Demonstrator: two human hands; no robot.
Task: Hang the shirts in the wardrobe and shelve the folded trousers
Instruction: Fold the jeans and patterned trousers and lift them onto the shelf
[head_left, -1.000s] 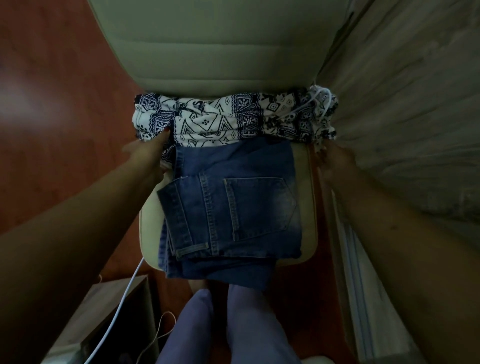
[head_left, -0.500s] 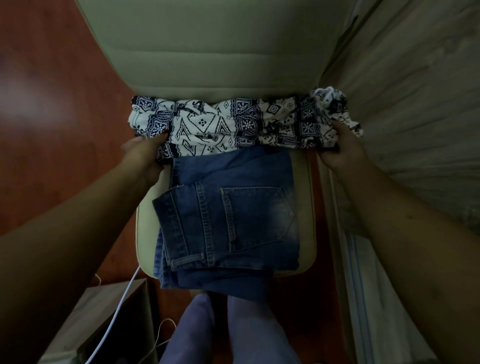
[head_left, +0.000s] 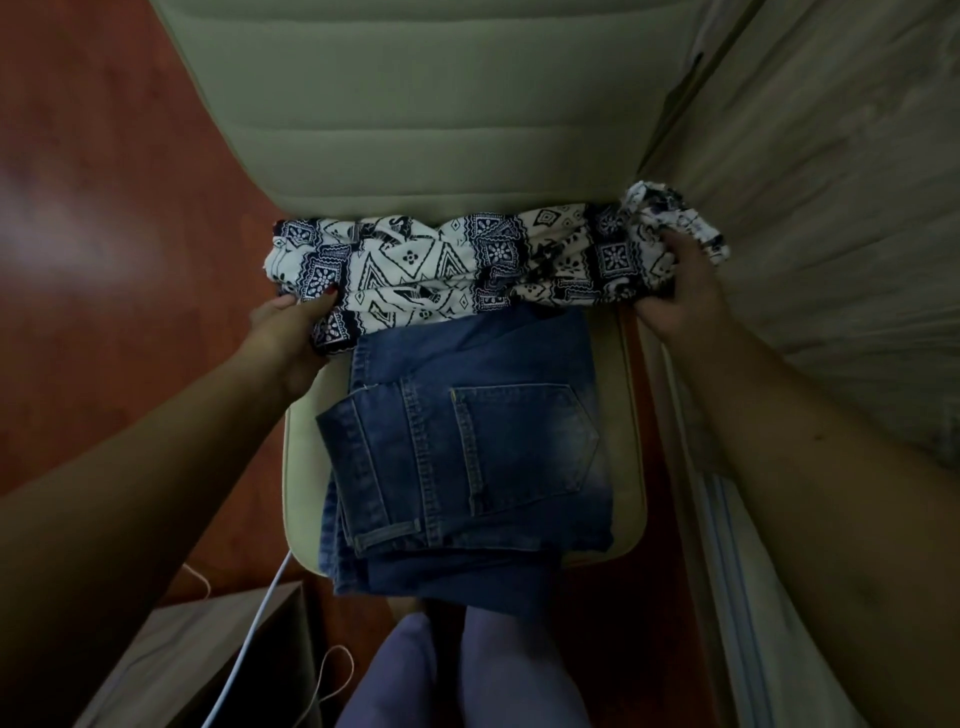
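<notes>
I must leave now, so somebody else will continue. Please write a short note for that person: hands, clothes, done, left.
Left hand grips the left end of the patterned garment; right hand grips its right end.
It lies over the far end of the folded jeans, on the chair.
Done: nothing shelved or hung yet.
Left: shelve both; no shirts in view.

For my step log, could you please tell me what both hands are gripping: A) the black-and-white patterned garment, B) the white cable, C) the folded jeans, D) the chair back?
A: the left hand and the right hand each grip one end of the patterned garment, at the far end of the folded jeans.
</notes>
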